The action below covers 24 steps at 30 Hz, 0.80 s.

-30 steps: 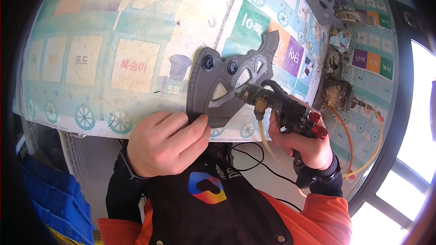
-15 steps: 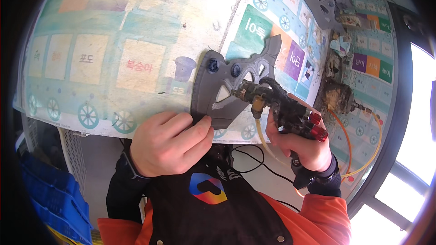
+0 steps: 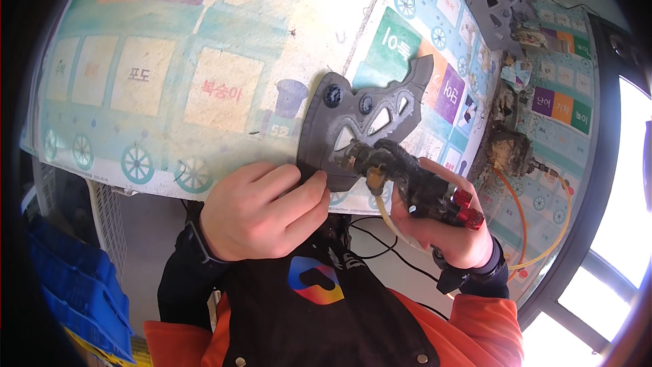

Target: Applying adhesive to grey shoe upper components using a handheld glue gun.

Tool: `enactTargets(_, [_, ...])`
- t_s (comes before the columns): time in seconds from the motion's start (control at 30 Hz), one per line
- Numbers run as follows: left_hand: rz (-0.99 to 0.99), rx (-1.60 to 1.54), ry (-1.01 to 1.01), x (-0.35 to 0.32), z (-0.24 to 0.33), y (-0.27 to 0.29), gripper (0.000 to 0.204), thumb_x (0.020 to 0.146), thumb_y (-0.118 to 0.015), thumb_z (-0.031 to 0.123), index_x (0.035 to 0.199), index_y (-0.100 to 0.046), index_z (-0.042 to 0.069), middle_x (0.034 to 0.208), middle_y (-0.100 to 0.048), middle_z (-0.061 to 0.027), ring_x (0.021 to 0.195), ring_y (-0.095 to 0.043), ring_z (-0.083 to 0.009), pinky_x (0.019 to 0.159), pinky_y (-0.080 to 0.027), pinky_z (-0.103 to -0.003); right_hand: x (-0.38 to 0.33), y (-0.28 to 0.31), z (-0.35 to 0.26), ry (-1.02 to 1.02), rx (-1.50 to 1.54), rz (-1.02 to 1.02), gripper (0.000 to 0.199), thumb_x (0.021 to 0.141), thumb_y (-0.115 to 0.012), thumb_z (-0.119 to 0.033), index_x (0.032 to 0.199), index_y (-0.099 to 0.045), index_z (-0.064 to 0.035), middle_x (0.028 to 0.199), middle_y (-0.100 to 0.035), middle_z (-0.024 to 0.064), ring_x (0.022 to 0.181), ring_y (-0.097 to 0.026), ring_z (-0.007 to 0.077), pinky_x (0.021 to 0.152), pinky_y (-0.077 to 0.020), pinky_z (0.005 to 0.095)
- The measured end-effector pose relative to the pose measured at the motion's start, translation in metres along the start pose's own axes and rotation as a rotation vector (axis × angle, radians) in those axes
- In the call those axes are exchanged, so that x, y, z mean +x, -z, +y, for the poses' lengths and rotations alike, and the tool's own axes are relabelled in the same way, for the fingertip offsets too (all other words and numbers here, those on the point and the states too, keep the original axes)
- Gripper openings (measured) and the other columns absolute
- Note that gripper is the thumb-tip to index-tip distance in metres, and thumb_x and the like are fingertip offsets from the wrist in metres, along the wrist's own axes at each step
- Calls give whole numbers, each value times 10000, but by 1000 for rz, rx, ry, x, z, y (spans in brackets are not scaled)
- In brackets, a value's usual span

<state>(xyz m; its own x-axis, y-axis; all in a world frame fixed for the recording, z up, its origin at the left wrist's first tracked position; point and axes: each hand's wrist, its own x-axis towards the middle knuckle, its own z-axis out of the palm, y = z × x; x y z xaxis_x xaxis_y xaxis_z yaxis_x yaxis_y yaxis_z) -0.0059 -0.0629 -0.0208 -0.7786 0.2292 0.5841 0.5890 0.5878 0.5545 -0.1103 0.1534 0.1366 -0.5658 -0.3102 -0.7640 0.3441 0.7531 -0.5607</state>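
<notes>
My left hand (image 3: 268,212) pinches the near left corner of a dark grey curved plate (image 3: 319,132) with triangular cutouts and two round dark pads. The plate lies over the edge of the printed table cover; whether it rests on the table I cannot tell. In my right hand (image 3: 456,234) is a grimy black spray gun (image 3: 429,187) with two red knobs. Its nozzle points left, over or close to the plate's lower cutout. A pale hose (image 3: 392,221) hangs from beneath the nozzle end. My fingers on the gun's grip are partly hidden.
The table cover (image 3: 153,146) is worn and smudged. More grey plates (image 3: 490,10) stand at the far right, by a crusted block (image 3: 511,149) with orange and yellow hoses. Blue crates (image 3: 85,285) sit low on the left; a black cable (image 3: 401,258) hangs below the table.
The spray gun has shifted left and slightly down relative to the plate, its nozzle now by the plate's lower part. The plate and table appear farther right in view. Both hands keep their holds.
</notes>
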Motion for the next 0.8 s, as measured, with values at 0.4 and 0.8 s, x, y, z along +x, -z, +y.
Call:
enactTargets(0.4, [61,-286,256,9,15,7,232,846,-757,56,1076,-749,21,990,-703,-66,764,-673,-245,642,-535,-379,-46,14,21,199,297,450,434,648,-548,-23,1036,-717,68,1039,-756,190,812,-704,264,653,-531,324])
enactTargets(0.8, [673,522,132,119,-70,273,130,912,-799,108,1009,-809,23,981,-791,-76,857,-762,-166,783,-598,-285,-47,56,76,704,379,852,435,766,-573,-124,1158,-651,47,994,-729,128,630,-506,77,495,-331,184])
